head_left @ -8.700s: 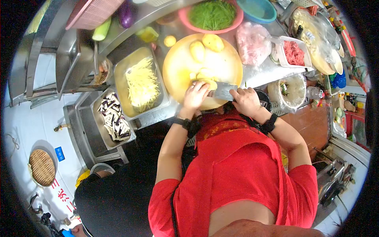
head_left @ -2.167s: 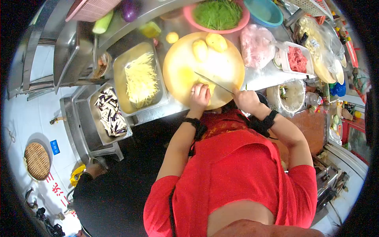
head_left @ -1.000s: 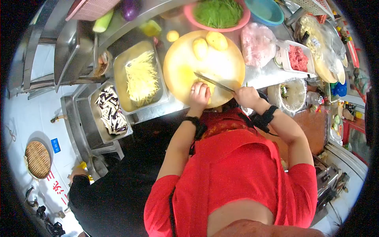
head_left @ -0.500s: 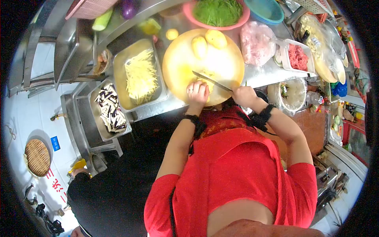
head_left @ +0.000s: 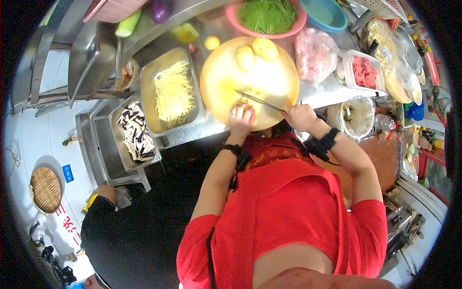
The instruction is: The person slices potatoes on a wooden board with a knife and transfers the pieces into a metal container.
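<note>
My right hand (head_left: 301, 118) is closed round the handle of a kitchen knife (head_left: 258, 100), its blade slanting up and left over the round cutting board (head_left: 216, 103). Close to the blade, my left hand (head_left: 242, 119) rests with curled fingers on a pale yellow cut potato (head_left: 258, 107), mostly hidden by fingers and knife. Two peeled potatoes, a left one (head_left: 245, 58) and a right one (head_left: 265, 49), lie at the board's far side. Left of the board, a steel tray (head_left: 196, 103) holds potato shreds (head_left: 173, 94).
A second steel tray (head_left: 156, 159) holds dark-skinned white strips. Behind the board stand a pink basin (head_left: 233, 19) of greens and a blue basin (head_left: 325, 15). Bagged meat (head_left: 315, 54) and a box of minced meat (head_left: 364, 72) are at right. A person in black (head_left: 139, 231) is close on my left.
Both hands and the knife stay in nearly the same place on the board. The view shifts slightly. The arm of the person in black has moved a little at left.
</note>
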### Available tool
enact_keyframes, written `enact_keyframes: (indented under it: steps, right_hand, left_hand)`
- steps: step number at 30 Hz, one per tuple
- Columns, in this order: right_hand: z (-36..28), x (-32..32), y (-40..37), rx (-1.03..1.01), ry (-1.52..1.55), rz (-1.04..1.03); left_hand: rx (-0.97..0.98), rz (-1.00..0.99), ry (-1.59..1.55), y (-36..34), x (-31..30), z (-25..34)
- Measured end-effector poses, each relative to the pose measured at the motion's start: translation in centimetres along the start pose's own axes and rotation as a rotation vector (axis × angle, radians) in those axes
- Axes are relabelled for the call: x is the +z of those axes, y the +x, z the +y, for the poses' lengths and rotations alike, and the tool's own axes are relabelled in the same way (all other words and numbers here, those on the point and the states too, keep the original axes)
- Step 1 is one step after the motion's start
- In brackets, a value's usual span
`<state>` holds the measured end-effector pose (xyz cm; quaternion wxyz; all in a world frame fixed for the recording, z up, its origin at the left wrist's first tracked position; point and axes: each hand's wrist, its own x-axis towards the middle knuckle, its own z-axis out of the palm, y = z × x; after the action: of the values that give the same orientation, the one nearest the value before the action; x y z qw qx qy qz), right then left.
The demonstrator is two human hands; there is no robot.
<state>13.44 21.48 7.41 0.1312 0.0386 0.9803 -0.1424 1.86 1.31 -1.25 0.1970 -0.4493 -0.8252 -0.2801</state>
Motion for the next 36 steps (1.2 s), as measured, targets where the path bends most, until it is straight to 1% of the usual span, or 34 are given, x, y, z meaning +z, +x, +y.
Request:
enact_keyframes:
  steps: [2, 6, 8, 11, 14, 16, 18, 20, 24, 27, 30, 32, 34, 36]
  right_hand:
    - [-0.2, -0.5, -0.5, -0.013, 0.018, 0.004]
    - [-0.3, 1.2, 0.4, 0.021, 0.059, 0.044]
    - [0.3, 1.5, 0.4, 0.021, -0.013, -0.005]
    - [-0.2, -0.3, -0.3, -0.014, 0.025, 0.041]
    - [-0.8, 0.9, 0.1, 0.028, 0.031, 0.010]
    - [-0.4, 0.9, 0.4, 0.025, 0.003, 0.006]
    - [-0.7, 0.9, -0.1, 0.022, -0.010, -0.025]
    - [-0.5, -0.3, -0.2, -0.029, 0.016, 0.051]
    - [-0.9, 1.0, -0.3, -0.041, 0.085, 0.068]
    - [-0.7, 0.7, 0.3, 0.025, -0.024, -0.020]
    - [-1.0, -0.8, -0.4, 0.001, 0.052, -0.015]
    - [-1.0, 0.7, -0.4, 0.006, 0.070, -0.014]
    - [-1.0, 2.0, 0.4, 0.024, 0.005, 0.015]
    - [-0.4, 1.6, 1.0, 0.014, 0.001, 0.016]
  left_hand:
    - [0.010, 0.042, 0.022, 0.1, -0.2, 0.4]
    - [0.035, 0.021, 0.019, 0.4, -0.2, -0.1]
    - [0.014, 0.027, -0.037, 0.1, -0.1, 0.1]
    - [0.004, 0.026, -0.014, 0.3, 0.0, 0.2]
    - [-0.009, 0.015, -0.020, -0.3, -0.3, 0.6]
    - [0.006, 0.027, -0.017, 0.7, -0.1, 0.1]
    - [0.003, 0.014, -0.028, 0.0, -0.1, 0.2]
    - [0.000, 0.003, -0.036, 0.0, 0.3, -0.1]
    - [0.011, 0.009, -0.014, -0.4, 0.0, 0.2]
    - [0.006, 0.033, -0.053, -0.4, 0.4, -0.2]
    - [-0.004, 0.007, -0.035, -0.4, 0.4, -0.2]
    - [-0.010, 0.018, -0.018, -0.6, 0.2, 0.1]
    - [0.017, 0.010, -0.003, -0.2, 0.1, -0.1]
    - [0.004, 0.021, -0.036, -0.8, 0.4, -0.4]
